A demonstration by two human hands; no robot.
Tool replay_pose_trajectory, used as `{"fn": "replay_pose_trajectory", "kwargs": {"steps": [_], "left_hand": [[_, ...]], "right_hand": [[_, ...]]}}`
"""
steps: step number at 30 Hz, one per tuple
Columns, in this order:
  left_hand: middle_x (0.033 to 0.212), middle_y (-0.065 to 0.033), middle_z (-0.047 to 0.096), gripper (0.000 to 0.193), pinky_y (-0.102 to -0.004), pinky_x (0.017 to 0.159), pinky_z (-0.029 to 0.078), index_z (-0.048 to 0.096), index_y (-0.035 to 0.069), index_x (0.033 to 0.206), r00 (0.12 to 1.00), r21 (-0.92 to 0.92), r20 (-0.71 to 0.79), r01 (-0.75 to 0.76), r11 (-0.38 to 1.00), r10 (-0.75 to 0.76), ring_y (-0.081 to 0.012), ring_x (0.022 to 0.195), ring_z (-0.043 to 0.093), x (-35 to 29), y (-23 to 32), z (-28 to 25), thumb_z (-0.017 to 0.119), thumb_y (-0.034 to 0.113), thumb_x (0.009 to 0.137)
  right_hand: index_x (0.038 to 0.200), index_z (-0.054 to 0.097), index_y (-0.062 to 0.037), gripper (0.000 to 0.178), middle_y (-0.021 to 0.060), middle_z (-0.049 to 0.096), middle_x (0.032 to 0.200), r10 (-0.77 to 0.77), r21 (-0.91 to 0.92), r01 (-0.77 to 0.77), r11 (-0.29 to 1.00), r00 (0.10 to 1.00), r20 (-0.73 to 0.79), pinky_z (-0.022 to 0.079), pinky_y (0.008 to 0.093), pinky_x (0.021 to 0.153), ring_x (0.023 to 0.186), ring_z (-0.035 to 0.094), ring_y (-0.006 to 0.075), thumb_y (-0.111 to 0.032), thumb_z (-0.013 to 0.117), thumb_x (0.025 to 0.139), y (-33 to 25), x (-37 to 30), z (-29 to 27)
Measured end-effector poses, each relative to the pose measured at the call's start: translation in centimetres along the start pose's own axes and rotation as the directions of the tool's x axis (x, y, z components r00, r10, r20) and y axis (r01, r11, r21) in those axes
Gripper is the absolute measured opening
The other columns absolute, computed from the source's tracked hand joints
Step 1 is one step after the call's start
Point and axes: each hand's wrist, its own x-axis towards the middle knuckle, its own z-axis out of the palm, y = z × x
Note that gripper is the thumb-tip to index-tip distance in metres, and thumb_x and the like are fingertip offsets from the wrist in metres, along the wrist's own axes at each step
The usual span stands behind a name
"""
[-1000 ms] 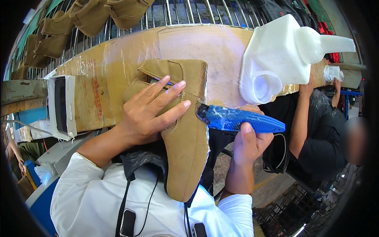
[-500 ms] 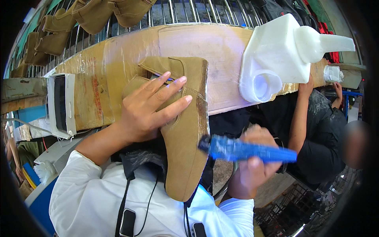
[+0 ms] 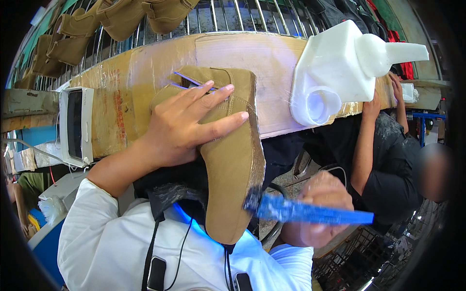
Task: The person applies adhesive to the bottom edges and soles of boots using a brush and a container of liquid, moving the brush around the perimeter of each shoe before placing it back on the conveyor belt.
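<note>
Head view: the person's left hand [image 3: 187, 128] lies spread over the side of a tan suede boot upper [image 3: 228, 150], fingers apart and pressed flat against it, holding it upright with its bottom edge turned to the right. The right hand [image 3: 318, 208] is closed around a blue brush [image 3: 301, 212], its bristle end touching the lower right edge of the boot upper.

1 second ago the brush sat higher, near the middle of that edge, just under the left fingertips; half a second ago it was lower, and now it meets the edge close to the bottom end. The right hand is blurred, so it looks to be mid-stroke. Judging by this, the brush is being drawn down the rim of the upper, and the stroke is close to the end of that side. The left hand's grip has hardly shifted across the 3 pictures.

Behind the boot runs a tape-wrapped cardboard ledge [image 3: 145, 77] with a white plastic jug [image 3: 340, 68] resting on it. More tan uppers [image 3: 121, 17] hang on a wire rack above. Another person's arm [image 3: 364, 140] reaches up to the ledge on the right.
</note>
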Motion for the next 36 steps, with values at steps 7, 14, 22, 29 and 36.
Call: {"fn": "replay_pose_trajectory", "kwargs": {"steps": [7,14,22,29,36], "left_hand": [[0.131,-0.0093,0.057,0.07,-0.0422,0.084,0.052,0.058,0.031,0.128,0.997,0.049,0.064,0.035,0.998,-0.038,-0.0341,0.108,0.062,0.8,0.4,-0.6,0.069,0.005,0.064],[0.126,-0.0106,0.061,0.075,-0.0422,0.08,0.052,0.056,0.03,0.13,0.995,0.063,0.086,0.051,0.997,-0.057,-0.0321,0.106,0.063,2.0,0.8,-1.5,0.071,0.005,0.061],[0.126,-0.0155,0.061,0.07,-0.0399,0.086,0.051,0.058,0.017,0.125,0.989,-0.057,0.075,0.135,0.989,-0.13,-0.0321,0.107,0.064,3.6,1.0,-2.1,0.082,0.013,0.059],[0.124,-0.0136,0.061,0.086,-0.0407,0.086,0.052,0.053,0.022,0.131,0.989,-0.083,0.08,0.133,0.988,-0.126,-0.029,0.107,0.063,4.0,0.7,-2.1,0.081,0.012,0.05],[0.122,-0.0142,0.062,0.079,-0.042,0.084,0.053,0.053,0.021,0.131,0.99,-0.085,0.1,0.104,0.991,-0.095,-0.0312,0.103,0.064,5.2,1.2,-2.4,0.079,0.012,0.056]], "right_hand": [[0.083,0.055,0.0016,0.047,0.0136,0.055,0.072,0.033,-0.239,-0.096,0.966,0.966,-0.256,0.037,0.0343,0.054,0.063,0.048,0.0208,-0.045,0.064,0.086,-0.6,-0.2,0.2],[0.084,0.065,0.0036,0.022,0.0164,0.065,0.071,-0.135,0.131,0.126,0.983,0.989,0.066,0.048,0.0269,0.049,0.053,0.061,0.0219,-0.016,0.074,0.08,-1.4,-0.5,-1.7],[0.097,0.053,-0.0026,0.015,0.0123,0.051,0.09,-0.483,-0.503,0.308,0.807,0.836,-0.263,0.052,0.0318,0.061,0.072,0.059,0.0247,-0.01,0.06,0.086,2.6,-3.7,3.1],[0.095,0.055,0.0012,0.046,0.0131,0.055,0.095,-0.034,-0.076,0.001,0.997,0.898,-0.438,0.045,0.0325,0.079,0.086,0.053,0.0215,-0.042,0.068,0.085,1.5,-0.9,1.9],[0.085,0.05,0.0001,0.05,0.012,0.052,0.078,-0.07,-0.128,0.036,0.991,0.959,-0.276,0.038,0.0342,0.066,0.074,0.048,0.0213,-0.048,0.059,0.09,-1.0,1.0,-1.0]]}}
